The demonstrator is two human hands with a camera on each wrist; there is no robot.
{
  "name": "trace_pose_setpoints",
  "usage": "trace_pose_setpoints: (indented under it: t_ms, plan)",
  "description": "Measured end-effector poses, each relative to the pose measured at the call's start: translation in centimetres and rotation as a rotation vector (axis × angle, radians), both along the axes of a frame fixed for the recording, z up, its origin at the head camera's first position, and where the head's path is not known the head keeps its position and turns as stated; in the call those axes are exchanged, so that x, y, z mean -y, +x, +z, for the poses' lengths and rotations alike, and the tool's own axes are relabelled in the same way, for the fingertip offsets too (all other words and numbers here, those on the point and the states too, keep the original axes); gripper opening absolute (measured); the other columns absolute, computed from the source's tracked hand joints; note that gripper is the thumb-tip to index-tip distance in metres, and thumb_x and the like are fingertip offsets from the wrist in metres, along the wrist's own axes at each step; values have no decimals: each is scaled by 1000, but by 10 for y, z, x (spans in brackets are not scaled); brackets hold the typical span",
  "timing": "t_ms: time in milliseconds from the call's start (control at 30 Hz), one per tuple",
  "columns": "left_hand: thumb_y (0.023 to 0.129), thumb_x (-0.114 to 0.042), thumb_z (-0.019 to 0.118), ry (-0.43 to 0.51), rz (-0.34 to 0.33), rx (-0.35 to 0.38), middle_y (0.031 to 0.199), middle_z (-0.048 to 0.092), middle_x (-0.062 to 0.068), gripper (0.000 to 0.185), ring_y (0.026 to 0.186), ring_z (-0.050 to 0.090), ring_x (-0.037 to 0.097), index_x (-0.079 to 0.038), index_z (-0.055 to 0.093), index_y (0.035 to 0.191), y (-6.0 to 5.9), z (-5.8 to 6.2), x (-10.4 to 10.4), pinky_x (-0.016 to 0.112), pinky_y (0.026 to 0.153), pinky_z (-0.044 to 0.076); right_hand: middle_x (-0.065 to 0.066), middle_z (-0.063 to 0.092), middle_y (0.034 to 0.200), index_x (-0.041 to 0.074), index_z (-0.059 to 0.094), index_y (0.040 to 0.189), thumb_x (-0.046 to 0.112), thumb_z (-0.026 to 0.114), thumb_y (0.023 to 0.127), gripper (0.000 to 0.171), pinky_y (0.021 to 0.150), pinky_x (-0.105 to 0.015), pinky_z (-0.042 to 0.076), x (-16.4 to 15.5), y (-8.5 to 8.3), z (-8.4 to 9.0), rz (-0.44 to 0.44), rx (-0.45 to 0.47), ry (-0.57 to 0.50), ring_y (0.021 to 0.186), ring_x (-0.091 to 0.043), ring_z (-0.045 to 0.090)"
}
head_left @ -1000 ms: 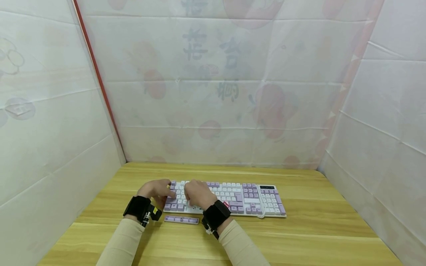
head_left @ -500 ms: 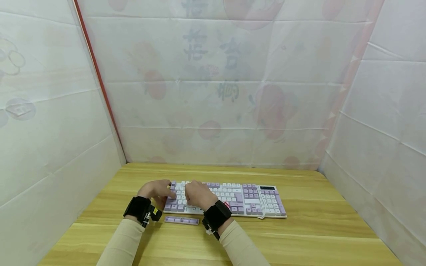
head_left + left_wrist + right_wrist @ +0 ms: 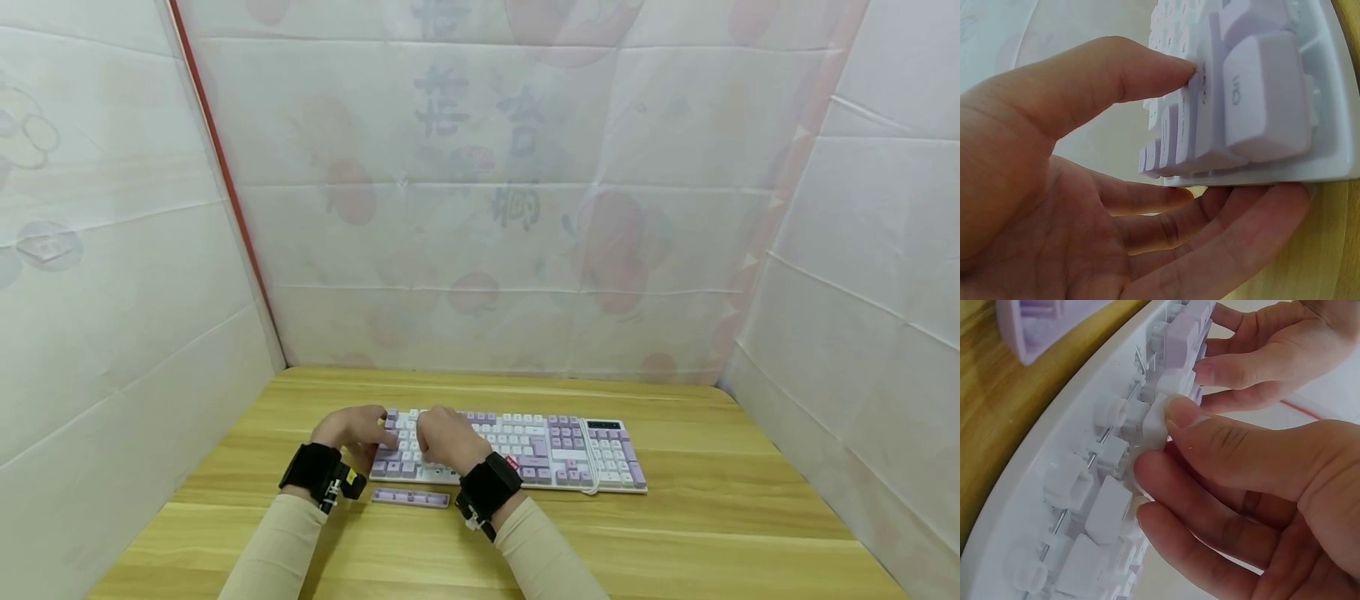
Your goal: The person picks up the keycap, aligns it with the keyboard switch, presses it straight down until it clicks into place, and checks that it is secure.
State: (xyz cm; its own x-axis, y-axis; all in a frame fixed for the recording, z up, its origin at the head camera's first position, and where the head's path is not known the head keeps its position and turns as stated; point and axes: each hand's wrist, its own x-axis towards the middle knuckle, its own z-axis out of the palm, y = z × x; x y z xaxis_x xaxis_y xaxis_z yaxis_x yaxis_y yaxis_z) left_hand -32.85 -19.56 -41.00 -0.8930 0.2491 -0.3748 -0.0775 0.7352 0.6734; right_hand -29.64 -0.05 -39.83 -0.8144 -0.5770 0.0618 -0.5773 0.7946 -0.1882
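Note:
A white and purple keyboard (image 3: pixel 555 446) lies on the wooden table (image 3: pixel 675 533). My left hand (image 3: pixel 352 429) grips its left end: the thumb (image 3: pixel 1147 69) presses on the keys and the fingers (image 3: pixel 1254 212) reach under the edge. My right hand (image 3: pixel 446 437) is over the left half of the keys. In the right wrist view its thumb (image 3: pixel 1222 444) and a finger pinch a white keycap (image 3: pixel 1155 422) in the bottom row, where bare stems and a wire show. A long purple keycap (image 3: pixel 410 497) lies loose on the table in front of the keyboard.
The keyboard's white cable (image 3: pixel 589 467) loops over its right part. White sheeted walls (image 3: pixel 487 208) close in the table at the back and both sides. Bare wood lies in front of and to the right of the keyboard.

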Motion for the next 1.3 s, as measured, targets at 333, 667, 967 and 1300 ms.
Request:
trace_pose_setpoints:
  t_ms: [333,667,967,1300]
  plan:
    - [82,-22,69,-19,-10,3,98,62,13,67,81,65,22,2,38,137,-1,0,1,37,67,59,9,60,59,14,68,60,7,77,77,20,52,-15,46,-2,-4,-2,24,54,-47,53,-3,53]
    - [82,-22,70,-28,-18,-4,101,61,13,68,84,64,22,2,38,137,-2,0,1,38,69,58,10,60,61,15,69,61,5,77,76,20,51,-16,46,-3,-5,0,25,66,-50,53,-4,53]
    - [81,-21,70,-24,-14,-3,101,61,13,70,83,64,22,3,37,138,-1,-1,1,37,69,58,10,60,63,17,69,63,6,78,75,19,53,-17,46,-3,-5,0,7,87,-53,55,-5,53]
    - [82,-20,70,-15,-19,-2,101,61,14,71,83,65,23,5,35,139,1,1,0,39,69,58,8,60,63,14,69,63,1,77,75,20,51,-17,46,-1,-4,2,-10,119,-66,54,-5,53]
